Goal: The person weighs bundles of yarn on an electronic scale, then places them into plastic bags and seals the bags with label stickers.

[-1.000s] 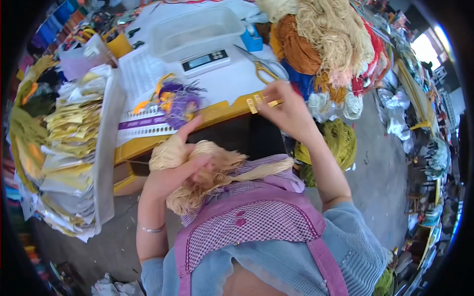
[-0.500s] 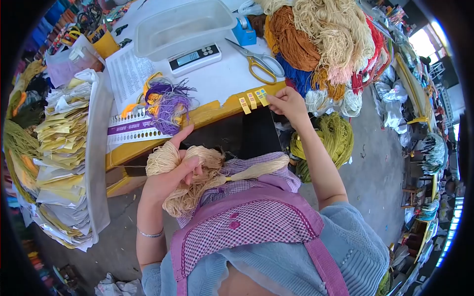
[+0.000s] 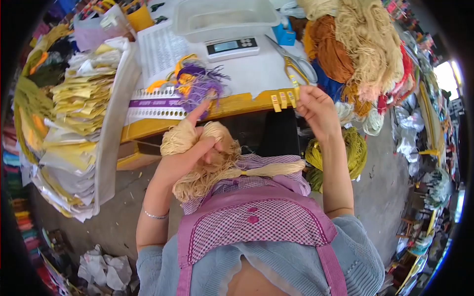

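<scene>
My left hand (image 3: 190, 159) is closed around a bundle of cream yarn (image 3: 200, 182), its index finger stretched toward the table edge. A separate cream hank (image 3: 274, 169), bound with a yellow band, lies across my apron lap. My right hand (image 3: 320, 111) pinches a small yellow printed label (image 3: 295, 85), held upright above the table's front edge. Just left of those fingers, three similar labels (image 3: 283, 100) hang along the yellow edge. A tangle of purple and orange thread (image 3: 197, 86) rests on the table beyond my left hand, partly over a punched card strip (image 3: 155, 103).
Scissors (image 3: 291, 59), a digital scale (image 3: 232, 48) under a clear plastic tub (image 3: 224, 32), and a blue tape dispenser (image 3: 284, 34) stand on the table. Piled yarn hanks (image 3: 368, 44) sit right. A bin of yellow packets (image 3: 108, 148) stands left; green yarn (image 3: 353, 153) hangs below.
My right hand has lifted one label off the table edge and raised it slightly. The left hand still grips the cream yarn. The whole view has shifted with my head.
</scene>
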`<move>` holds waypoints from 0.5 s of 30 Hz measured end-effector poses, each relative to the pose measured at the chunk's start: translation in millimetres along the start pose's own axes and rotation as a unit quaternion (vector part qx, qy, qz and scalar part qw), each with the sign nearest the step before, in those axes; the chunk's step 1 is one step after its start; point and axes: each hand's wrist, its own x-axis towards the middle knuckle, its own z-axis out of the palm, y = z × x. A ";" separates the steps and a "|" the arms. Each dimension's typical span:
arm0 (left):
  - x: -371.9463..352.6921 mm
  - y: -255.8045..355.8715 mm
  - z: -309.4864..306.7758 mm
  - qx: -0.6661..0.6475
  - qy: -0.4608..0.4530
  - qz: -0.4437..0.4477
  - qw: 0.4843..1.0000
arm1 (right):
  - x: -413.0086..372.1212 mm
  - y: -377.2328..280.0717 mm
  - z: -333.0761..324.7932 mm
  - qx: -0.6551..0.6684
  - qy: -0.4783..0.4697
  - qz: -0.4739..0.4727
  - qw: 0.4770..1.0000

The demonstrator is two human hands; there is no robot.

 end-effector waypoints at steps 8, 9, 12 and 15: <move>-8.8 20.5 1.8 -0.039 -0.074 0.060 0.995 | -40.4 31.5 111.3 -0.001 -0.246 -0.011 0.969; -9.4 21.8 1.0 -0.037 -0.070 0.061 0.995 | -40.4 34.7 117.0 0.023 -0.253 0.005 0.967; -10.6 29.2 1.2 -0.001 -0.050 0.039 0.998 | -40.4 42.5 123.1 0.011 -0.259 0.039 0.965; -12.6 33.3 -8.6 -0.029 -0.076 0.000 0.997 | -43.9 44.8 126.6 -0.104 -0.245 -0.036 0.963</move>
